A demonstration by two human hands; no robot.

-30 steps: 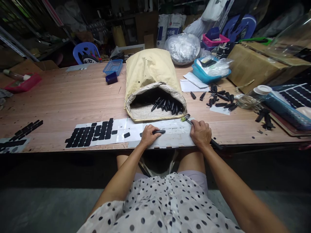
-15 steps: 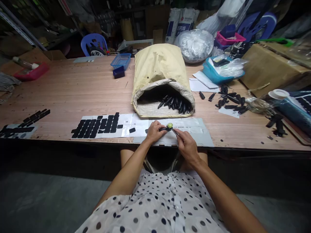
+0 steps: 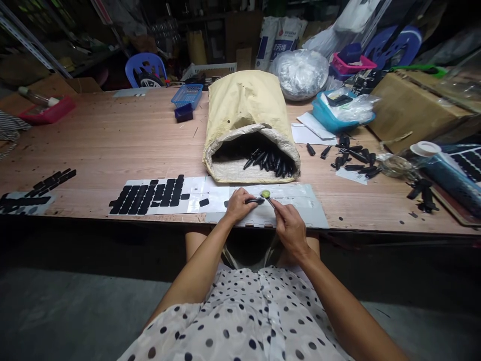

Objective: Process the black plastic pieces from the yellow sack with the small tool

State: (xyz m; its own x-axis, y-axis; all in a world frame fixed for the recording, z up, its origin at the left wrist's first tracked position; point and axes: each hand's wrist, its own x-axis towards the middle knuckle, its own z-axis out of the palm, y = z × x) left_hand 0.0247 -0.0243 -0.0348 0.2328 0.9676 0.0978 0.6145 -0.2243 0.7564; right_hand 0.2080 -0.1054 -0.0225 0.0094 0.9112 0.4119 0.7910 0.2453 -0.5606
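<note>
My left hand (image 3: 238, 204) is closed on a slim, glossy black piece (image 3: 255, 200) that points to the right. In my right hand (image 3: 289, 223), the fingers pinch a thin dark stick with a round yellow-green head (image 3: 265, 193); whether the head is part of the stick cannot be made out. That head is just above and right of the black piece's tip. Both hands are over a grey-white sheet (image 3: 300, 205) at the table's front edge. Behind them a yellow sack (image 3: 244, 100) lies with its mouth towards me, and several glossy black pieces (image 3: 272, 163) show inside.
Left of my hands, rows of flat black pads (image 3: 143, 196) lie on white sheets. Loose black pieces (image 3: 355, 155) are scattered on the right. A blue basket (image 3: 188, 95), a turquoise basin (image 3: 340, 113) and a cardboard box (image 3: 421, 108) stand further back on the table (image 3: 112, 125).
The yellow-green head has shifted slightly right, away from the black piece, which shows more of its length. My left hand stays nearly still, and the view has turned a little.
</note>
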